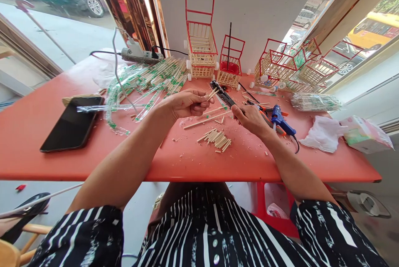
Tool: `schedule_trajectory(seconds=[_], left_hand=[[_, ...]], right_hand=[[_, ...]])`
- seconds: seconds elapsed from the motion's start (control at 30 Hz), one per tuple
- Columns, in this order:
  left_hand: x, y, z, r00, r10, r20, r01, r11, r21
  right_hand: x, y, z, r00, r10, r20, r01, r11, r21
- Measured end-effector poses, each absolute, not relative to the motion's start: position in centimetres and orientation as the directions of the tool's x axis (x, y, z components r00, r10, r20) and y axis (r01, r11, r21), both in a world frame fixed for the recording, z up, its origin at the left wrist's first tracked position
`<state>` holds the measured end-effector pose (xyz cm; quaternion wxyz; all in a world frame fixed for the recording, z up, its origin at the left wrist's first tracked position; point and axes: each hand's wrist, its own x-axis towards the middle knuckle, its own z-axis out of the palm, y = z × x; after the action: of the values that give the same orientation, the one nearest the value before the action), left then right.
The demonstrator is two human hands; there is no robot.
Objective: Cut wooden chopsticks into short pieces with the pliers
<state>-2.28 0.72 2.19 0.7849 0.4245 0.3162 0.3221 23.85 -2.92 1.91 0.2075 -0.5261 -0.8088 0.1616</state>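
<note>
My left hand [190, 103] is closed, pinching thin wooden sticks [213, 93] between thumb and fingertips. Wrapped round a long black hand tool [225, 96] are the fingers of my right hand [250, 118]. The tool's exact kind is unclear; its far end lies right beside the tips of the sticks. Below my hands, a small pile of short cut stick pieces [218, 139] rests on the red table [187, 163]. A longer bare stick [204, 121] lies behind the pile, among crumbs.
Miniature stick shopping carts [202, 42] with red handles stand at the back. Wrapped chopsticks [156, 75], a power strip [141, 55] and a phone [73, 123] lie left. To the right are a blue glue gun [282, 120], a stick bundle [314, 102] and a tissue pack [366, 133].
</note>
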Motion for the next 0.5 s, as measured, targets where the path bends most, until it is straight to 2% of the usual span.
schedule_trajectory(seconds=[0.1,0.23,0.33,0.5], left_hand=[[-2.43,0.81,2.07,0.625,0.753,-0.205,-0.245,0.439,0.865],[-2.71,0.88,2.18,0.657,0.733,-0.175,-0.259,0.438,0.861],[-2.72,0.81,2.38,0.635,0.755,-0.165,-0.277,0.422,0.863],[-2.2,0.53,2.48,0.519,0.835,-0.184,-0.252,0.355,0.9]], right_hand=[[23.69,-3.2,2.08,-0.316,0.929,0.194,0.794,0.37,-0.482],[23.56,-3.42,2.07,-0.277,0.953,0.126,0.724,0.293,-0.624],[23.61,-3.35,2.01,-0.326,0.945,0.033,0.648,0.248,-0.72],[23.83,-2.97,1.82,-0.385,0.923,-0.009,0.655,0.267,-0.707]])
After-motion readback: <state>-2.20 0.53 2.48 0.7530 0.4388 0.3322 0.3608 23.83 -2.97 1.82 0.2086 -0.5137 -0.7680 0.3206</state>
